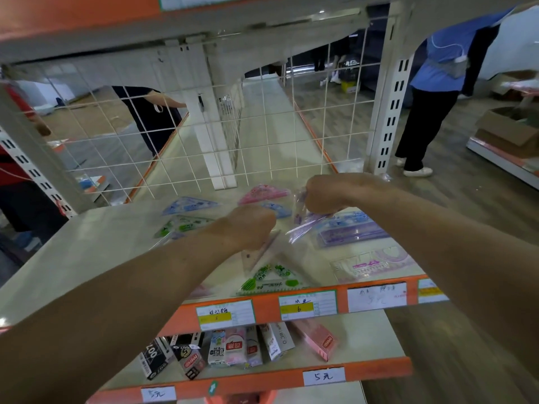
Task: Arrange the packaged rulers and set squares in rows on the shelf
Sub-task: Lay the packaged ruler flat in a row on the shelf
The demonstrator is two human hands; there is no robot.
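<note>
Several packaged set squares and rulers lie on the cream shelf. My left hand reaches over the middle of the shelf, fingers curled down onto a clear pink set square pack. My right hand pinches a clear purple ruler packet and holds it lifted at the back right. A blue set square and a green one lie at the back left, a pink one at the back middle. A green set square lies at the front edge. A purple ruler set sits at the right.
A wire grid panel closes the back of the shelf. The orange front rail carries price labels. Boxed pens stand on the shelf below. People stand behind the grid and at the right, near a cardboard box.
</note>
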